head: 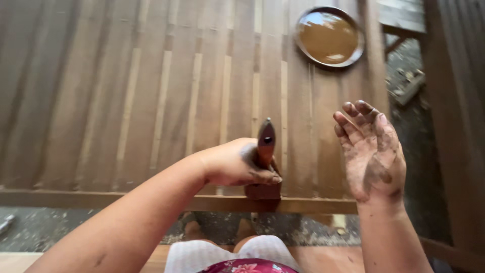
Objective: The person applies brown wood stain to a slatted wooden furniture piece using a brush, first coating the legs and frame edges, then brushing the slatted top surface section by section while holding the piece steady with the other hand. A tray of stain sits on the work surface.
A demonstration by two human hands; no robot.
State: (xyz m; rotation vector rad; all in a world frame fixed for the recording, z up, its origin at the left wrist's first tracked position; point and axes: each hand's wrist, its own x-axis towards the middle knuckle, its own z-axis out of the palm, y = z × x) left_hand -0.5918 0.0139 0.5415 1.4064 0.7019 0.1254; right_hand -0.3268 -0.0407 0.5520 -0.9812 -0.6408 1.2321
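Gripping a wooden-handled paintbrush (264, 151), the left hand (237, 164) is pressing its bristles onto the slatted wooden panel (151, 101) just beneath the grip. Right of it, the stained right hand (373, 154) is hovering open, empty. Beyond it, a bowl of brown stain (329, 36) is resting on the panel.

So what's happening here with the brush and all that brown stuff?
A person is looking down at a slatted wooden panel. Their left hand grips a paintbrush by its reddish handle, with the bristle end down near the panel's front edge. Their right hand is open, stained dark and holding nothing. A round bowl of brown liquid sits on the panel's far right.
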